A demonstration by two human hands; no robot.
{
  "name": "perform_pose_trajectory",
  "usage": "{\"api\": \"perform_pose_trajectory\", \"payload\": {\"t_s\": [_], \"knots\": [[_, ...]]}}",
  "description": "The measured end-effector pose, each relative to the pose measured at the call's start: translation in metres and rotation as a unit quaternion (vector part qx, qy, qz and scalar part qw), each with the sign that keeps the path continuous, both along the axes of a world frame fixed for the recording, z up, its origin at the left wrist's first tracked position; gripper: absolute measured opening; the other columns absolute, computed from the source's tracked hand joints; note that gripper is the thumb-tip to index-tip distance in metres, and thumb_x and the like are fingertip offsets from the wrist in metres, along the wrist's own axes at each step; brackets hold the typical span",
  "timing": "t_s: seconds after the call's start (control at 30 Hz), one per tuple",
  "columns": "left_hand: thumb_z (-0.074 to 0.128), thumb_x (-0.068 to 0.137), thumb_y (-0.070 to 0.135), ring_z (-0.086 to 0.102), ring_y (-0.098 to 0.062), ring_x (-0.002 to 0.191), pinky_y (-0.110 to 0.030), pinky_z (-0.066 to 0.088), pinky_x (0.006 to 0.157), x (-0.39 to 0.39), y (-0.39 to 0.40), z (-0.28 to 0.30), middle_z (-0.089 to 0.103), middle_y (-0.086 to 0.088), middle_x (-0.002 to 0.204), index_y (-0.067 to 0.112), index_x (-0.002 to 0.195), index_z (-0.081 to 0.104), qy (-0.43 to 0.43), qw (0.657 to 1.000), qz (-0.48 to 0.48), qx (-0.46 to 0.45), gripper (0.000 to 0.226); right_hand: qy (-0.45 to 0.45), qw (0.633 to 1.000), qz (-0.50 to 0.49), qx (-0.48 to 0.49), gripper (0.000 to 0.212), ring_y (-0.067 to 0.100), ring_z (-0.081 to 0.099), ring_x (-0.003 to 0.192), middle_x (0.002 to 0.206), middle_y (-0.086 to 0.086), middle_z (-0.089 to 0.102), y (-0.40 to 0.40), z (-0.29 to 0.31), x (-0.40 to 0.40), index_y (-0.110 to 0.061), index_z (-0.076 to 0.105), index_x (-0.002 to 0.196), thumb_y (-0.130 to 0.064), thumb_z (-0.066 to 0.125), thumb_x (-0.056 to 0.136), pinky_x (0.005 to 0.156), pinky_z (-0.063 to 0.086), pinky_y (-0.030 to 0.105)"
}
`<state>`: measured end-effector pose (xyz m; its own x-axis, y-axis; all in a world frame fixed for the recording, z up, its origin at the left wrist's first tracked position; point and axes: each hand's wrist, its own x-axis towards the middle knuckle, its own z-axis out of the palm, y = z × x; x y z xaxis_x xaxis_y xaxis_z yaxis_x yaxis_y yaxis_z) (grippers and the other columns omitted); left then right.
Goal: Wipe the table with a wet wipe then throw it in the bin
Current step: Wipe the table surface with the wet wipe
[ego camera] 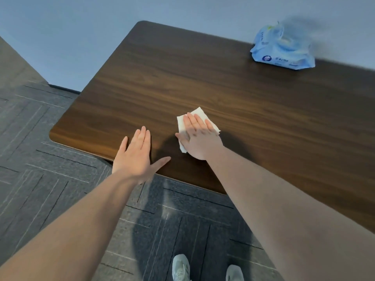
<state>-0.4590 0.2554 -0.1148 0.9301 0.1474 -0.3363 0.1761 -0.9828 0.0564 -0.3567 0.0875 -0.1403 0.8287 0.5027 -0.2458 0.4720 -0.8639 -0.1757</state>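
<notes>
A white wet wipe (199,114) lies flat on the dark wooden table (182,74), a short way in from the front edge. My right hand (199,138) presses down on it with flat, straight fingers, covering most of it. My left hand (138,153) rests flat on the table's front edge to the left of the wipe, fingers together and thumb spread, holding nothing. No bin is in view.
A blue pack of wet wipes (282,51) with its lid open sits at the table's far right edge by the wall. Grey carpet tiles (40,159) cover the floor to the left and in front. My shoes (180,268) stand below the table's front edge.
</notes>
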Motion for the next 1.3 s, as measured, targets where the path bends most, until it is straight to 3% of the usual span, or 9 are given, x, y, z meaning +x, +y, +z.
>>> {"api": "perform_pose_trajectory", "payload": {"t_s": [0.37, 0.83, 1.03, 1.3], "knots": [[0.026, 0.081, 0.077, -0.008, -0.011, 0.146, -0.037, 0.002, 0.12, 0.06, -0.188, -0.001, -0.007, 0.002, 0.161, 0.015, 0.152, -0.002, -0.023, 0.984, -0.162, -0.067, 0.099, 0.017, 0.975, -0.219, -0.024, 0.066, 0.014, -0.008, 0.147, 0.161, -0.003, -0.006, -0.254, 0.001, -0.001, -0.019, -0.004, 0.151, -0.054, 0.014, 0.098, 0.118, -0.005, 0.036], [0.02, 0.071, 0.087, -0.017, -0.011, 0.144, -0.037, -0.006, 0.119, 0.087, -0.411, -0.01, -0.017, 0.003, 0.159, 0.018, 0.15, -0.012, 0.019, 0.945, -0.32, -0.063, 0.11, 0.007, 0.887, -0.458, -0.055, 0.068, 0.019, -0.003, 0.147, 0.161, 0.004, -0.003, -0.54, 0.0, -0.058, -0.013, -0.003, 0.151, -0.054, 0.011, 0.098, 0.119, 0.0, 0.04], [0.007, 0.067, 0.09, -0.019, -0.015, 0.144, -0.041, -0.008, 0.117, 0.086, -0.428, -0.018, -0.021, -0.002, 0.158, 0.015, 0.149, -0.015, 0.025, 0.944, -0.329, -0.014, 0.113, 0.022, 0.86, -0.505, -0.067, 0.069, 0.019, -0.004, 0.147, 0.161, 0.004, -0.004, -0.596, 0.002, -0.079, -0.014, -0.004, 0.151, -0.055, 0.01, 0.097, 0.119, 0.0, 0.041], [0.009, 0.067, 0.09, -0.018, -0.015, 0.145, -0.04, -0.007, 0.117, 0.083, -0.428, -0.016, -0.02, -0.001, 0.158, 0.016, 0.149, -0.014, 0.027, 0.947, -0.321, -0.021, 0.113, 0.036, 0.851, -0.52, -0.063, 0.068, 0.021, -0.008, 0.147, 0.161, 0.004, -0.008, -0.572, 0.003, -0.093, -0.014, -0.008, 0.15, -0.053, 0.009, 0.098, 0.118, -0.003, 0.041]]}}
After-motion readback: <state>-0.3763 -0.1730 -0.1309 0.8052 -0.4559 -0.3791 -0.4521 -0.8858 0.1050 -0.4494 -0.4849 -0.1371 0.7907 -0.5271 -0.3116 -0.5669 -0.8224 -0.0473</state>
